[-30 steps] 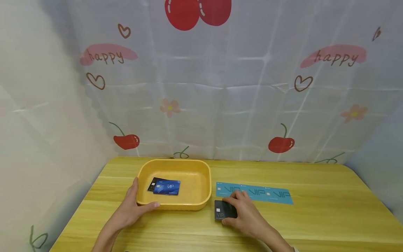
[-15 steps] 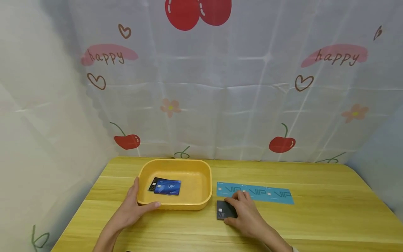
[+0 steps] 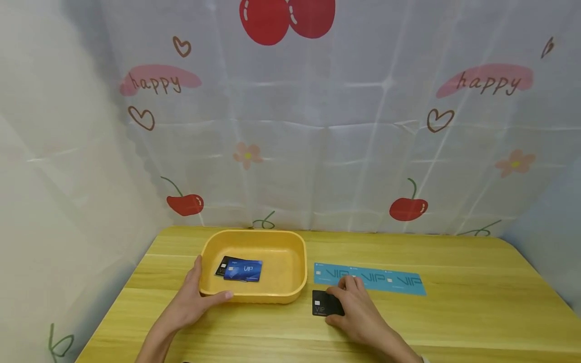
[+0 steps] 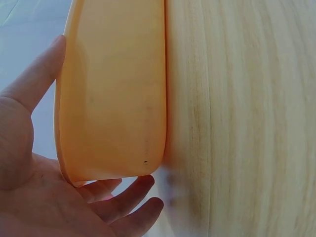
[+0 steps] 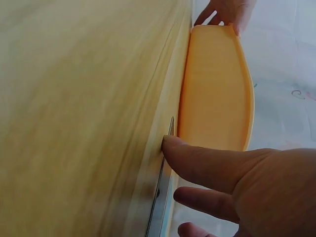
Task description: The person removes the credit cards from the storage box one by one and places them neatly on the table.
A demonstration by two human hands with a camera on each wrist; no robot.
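In the head view, my right hand [image 3: 358, 310] pinches a black VIP card [image 3: 321, 304] by its near and far edges, thumb in front and fingers behind. The card lies nearly flat, at or just above the table; the right wrist view catches its thin edge [image 5: 160, 192]. My left hand [image 3: 188, 297] holds the near left corner of a yellow plastic basin [image 3: 254, 298], thumb on the front rim and fingers along the left side. Inside the basin, a blue VIP card [image 3: 242, 270] overlaps a black card [image 3: 220, 267].
Blue-teal VIP cards [image 3: 408, 283] form a row on the wooden table [image 3: 481, 302], right of the basin and behind the right hand. A white curtain [image 3: 317, 166] printed with cherries and hearts hangs at the table's back edge.
My right hand has shifted very slightly right, and a little more of the black card shows beside the thumb. The left hand and basin look unmoved, apart from a small view drift.
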